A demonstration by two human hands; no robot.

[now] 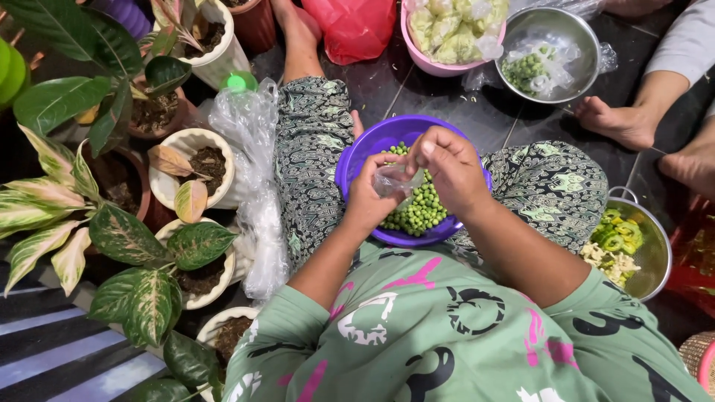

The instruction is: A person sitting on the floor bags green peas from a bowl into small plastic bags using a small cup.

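**Both hands on a small clear bag over the peas**

We see left hand (366, 199) and right hand (451, 170) pinching a small clear plastic bag (395, 181) above purple bowl (359, 152) of green peas (418, 212). Steel bowl (579, 30) holds bagged peas; pink bowl (417, 56) holds filled bags.

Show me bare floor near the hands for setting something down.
Bare dark tiles lie between the purple bowl, pink bowl and steel bowl. The plant pots' side is crowded, with plastic bags alongside.
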